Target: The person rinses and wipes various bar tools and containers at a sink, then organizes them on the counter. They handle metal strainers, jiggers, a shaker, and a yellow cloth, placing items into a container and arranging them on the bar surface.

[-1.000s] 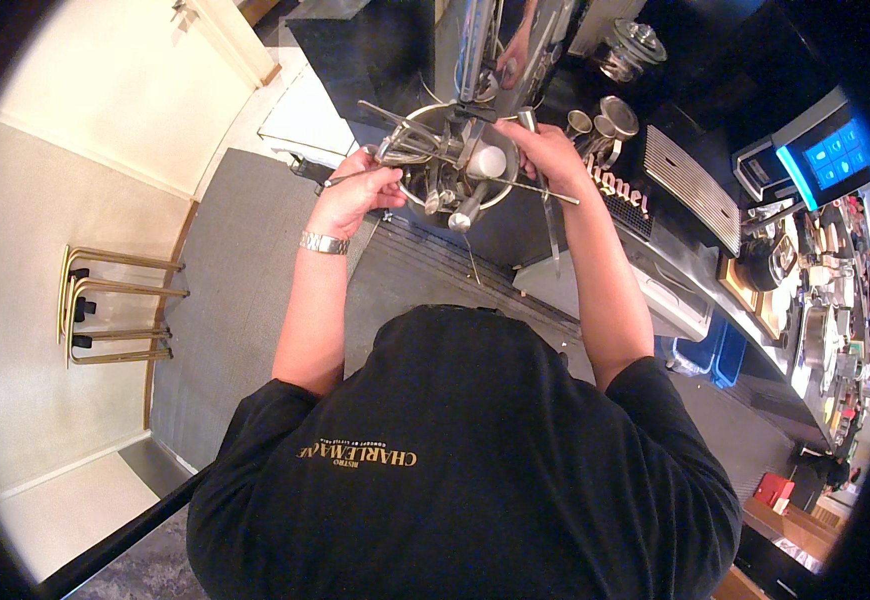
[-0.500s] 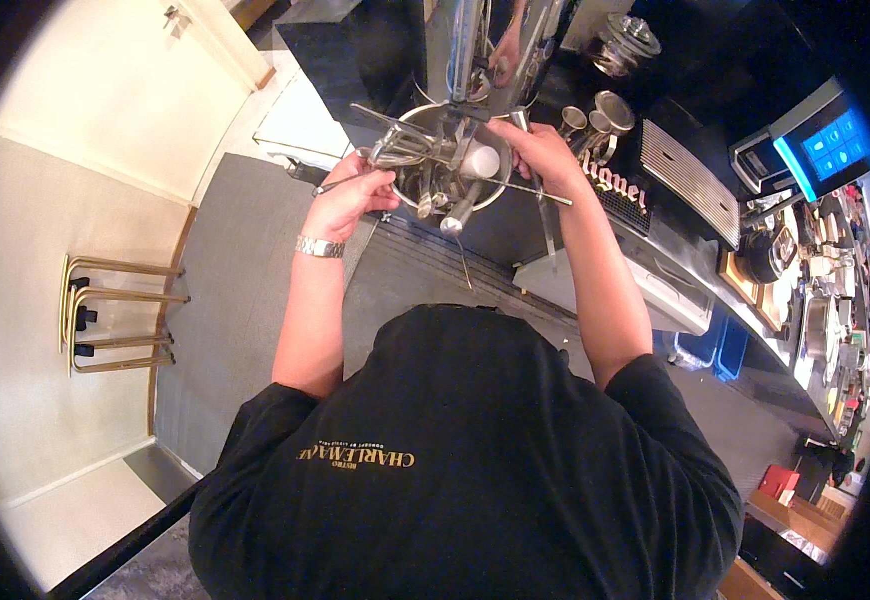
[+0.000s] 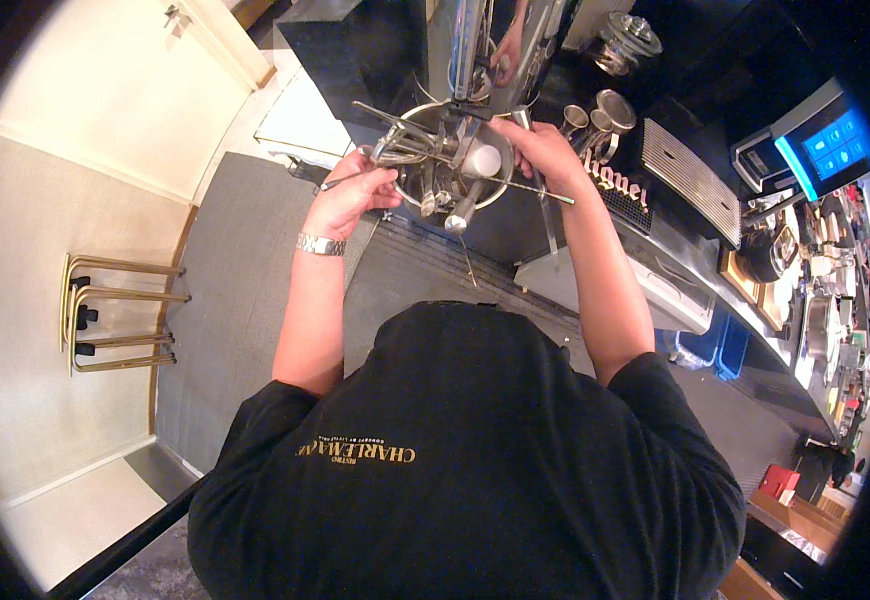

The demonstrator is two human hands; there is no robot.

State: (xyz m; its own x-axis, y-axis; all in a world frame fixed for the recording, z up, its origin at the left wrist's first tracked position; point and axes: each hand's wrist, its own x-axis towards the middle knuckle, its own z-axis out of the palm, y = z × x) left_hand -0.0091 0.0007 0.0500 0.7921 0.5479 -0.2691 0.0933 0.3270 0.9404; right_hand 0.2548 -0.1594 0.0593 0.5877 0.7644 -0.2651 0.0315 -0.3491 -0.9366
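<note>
A round metal container (image 3: 496, 194) full of bar tools is between my hands at the upper middle. Several long thin spoons or sticks, a coiled strainer (image 3: 413, 148) and a white round-ended tool (image 3: 481, 161) stick out of it. My left hand (image 3: 352, 197) is closed at the container's left side, thumb toward the rim. My right hand (image 3: 545, 155) is wrapped at the right side, its fingertips hidden behind the tools. A metal-ended tool (image 3: 458, 219) leans over the near rim.
On the right, a counter carries metal jiggers (image 3: 600, 122), a ribbed drip tray (image 3: 690, 180) and a lit touch screen (image 3: 832, 147). A shiny upright metal surface (image 3: 467, 55) stands just beyond the container. Folded gold-legged stands (image 3: 120, 295) rest against the left wall.
The container and its tools have shifted very slightly toward the right and nearer to me. Both hands keep the same hold.
</note>
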